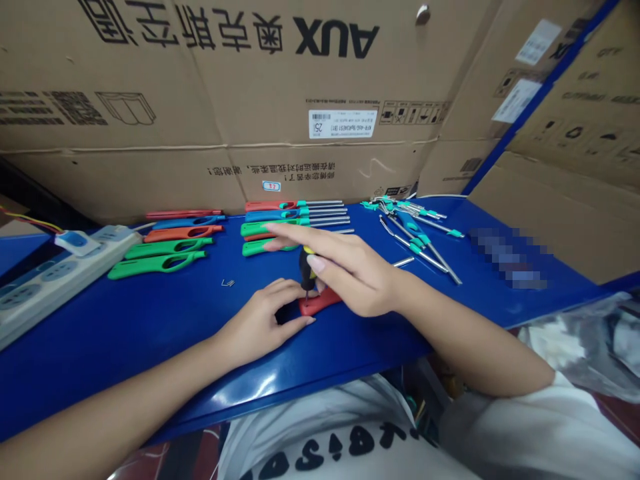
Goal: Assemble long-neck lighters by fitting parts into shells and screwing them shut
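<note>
My right hand (355,270) grips a small black and yellow screwdriver (306,273) between thumb and fingers, with its other fingers stretched forward. The screwdriver stands nearly upright, its tip at the end of a red lighter handle (320,305) lying on the blue tabletop. My left hand (267,317) steadies that handle between thumb and fingers, close to the tip. My right hand covers much of the red lighter; a metal tube (404,262) shows beyond it. Just ahead lie lighters with metal tubes, among them a green lighter (255,248) and a blue lighter (270,216).
Several loose handle shells, including a green shell (155,265), lie at the left beside a white power strip (65,273). Small metal pins (229,283) rest nearby. Metal tubes with teal parts (410,230) are piled at the right. A cardboard wall (225,87) closes the back.
</note>
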A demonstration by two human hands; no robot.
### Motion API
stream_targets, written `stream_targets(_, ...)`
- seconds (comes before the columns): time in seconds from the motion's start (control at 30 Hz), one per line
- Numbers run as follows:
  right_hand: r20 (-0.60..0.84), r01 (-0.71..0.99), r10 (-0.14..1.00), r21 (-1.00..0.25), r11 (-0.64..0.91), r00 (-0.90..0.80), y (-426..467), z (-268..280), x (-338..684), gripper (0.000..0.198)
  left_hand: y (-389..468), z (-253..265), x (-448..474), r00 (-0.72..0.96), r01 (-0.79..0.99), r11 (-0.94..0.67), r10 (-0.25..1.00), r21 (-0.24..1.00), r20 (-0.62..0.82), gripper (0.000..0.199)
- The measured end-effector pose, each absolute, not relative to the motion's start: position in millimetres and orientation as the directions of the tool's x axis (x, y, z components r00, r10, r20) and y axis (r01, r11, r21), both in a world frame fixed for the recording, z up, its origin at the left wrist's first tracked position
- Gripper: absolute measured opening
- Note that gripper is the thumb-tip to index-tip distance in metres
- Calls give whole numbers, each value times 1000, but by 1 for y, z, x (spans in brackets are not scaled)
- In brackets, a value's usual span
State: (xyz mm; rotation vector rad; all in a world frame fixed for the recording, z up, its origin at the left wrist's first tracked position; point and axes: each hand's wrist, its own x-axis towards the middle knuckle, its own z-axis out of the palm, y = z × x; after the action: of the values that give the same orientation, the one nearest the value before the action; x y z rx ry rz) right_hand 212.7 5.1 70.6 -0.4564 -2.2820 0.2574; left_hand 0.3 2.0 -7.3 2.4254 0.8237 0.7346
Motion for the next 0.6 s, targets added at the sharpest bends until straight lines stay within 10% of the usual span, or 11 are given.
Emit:
stream_targets(0.1, 634, 242, 462, -405, 882, -620, 9, 73, 213, 38, 3, -8, 0, 672, 410, -709, 660, 574, 336, 25)
stream_targets(0.33, 775, 481, 361, -83, 873, -519, 16, 61, 214, 42, 4, -12, -2, 674, 419, -706, 663, 571, 325, 30)
stream_targets(0.6, 630, 176, 448, -446, 877, -634, 9, 68, 209, 39, 3, -11, -1, 669, 429, -705, 668, 564, 326, 27)
